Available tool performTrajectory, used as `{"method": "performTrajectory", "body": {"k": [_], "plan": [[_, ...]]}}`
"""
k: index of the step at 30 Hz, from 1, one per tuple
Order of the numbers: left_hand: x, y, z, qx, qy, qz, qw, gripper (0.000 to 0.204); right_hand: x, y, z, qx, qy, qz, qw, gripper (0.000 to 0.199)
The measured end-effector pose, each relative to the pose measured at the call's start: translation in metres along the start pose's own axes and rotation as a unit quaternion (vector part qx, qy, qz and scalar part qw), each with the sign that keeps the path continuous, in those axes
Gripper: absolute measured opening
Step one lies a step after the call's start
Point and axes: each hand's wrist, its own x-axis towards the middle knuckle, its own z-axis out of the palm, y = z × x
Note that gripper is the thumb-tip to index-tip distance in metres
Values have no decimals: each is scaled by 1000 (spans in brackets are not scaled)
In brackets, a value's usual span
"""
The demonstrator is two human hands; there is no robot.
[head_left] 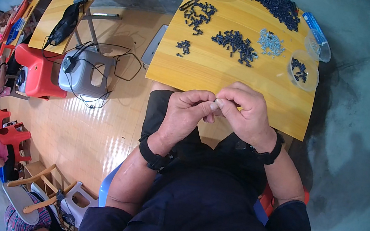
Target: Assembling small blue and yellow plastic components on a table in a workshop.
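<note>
Evidently both hands' fingertips point(216, 104) pinch something tiny (hidden) above glossy wooden desk point(211, 73).

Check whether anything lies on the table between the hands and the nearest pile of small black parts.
Nothing visible does. The left hand and right hand, fingertips pinched together, are at the wooden table's near edge; only bare tabletop separates them from the nearest pile of small black parts.
</note>
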Motion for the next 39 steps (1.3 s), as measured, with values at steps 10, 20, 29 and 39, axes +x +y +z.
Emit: {"method": "performTrajectory", "body": {"k": [10, 20, 29, 39], "plan": [[1, 6, 3, -3, 5, -17, 1000, 7, -10, 5, 11, 101, 81, 30, 991, 12], [0, 4, -2, -6, -18, -40, 999, 8, -7, 7, 1, -38, 5, -88, 995, 9], [1, 2, 1, -36, -4, -39, 999, 7, 0, 23, -7, 56, -7, 80, 995, 5], [2, -8, -9, -3, 10, -24, 1000, 6, 70, 136, -15, -339, 52, 167, 925, 23]]}}
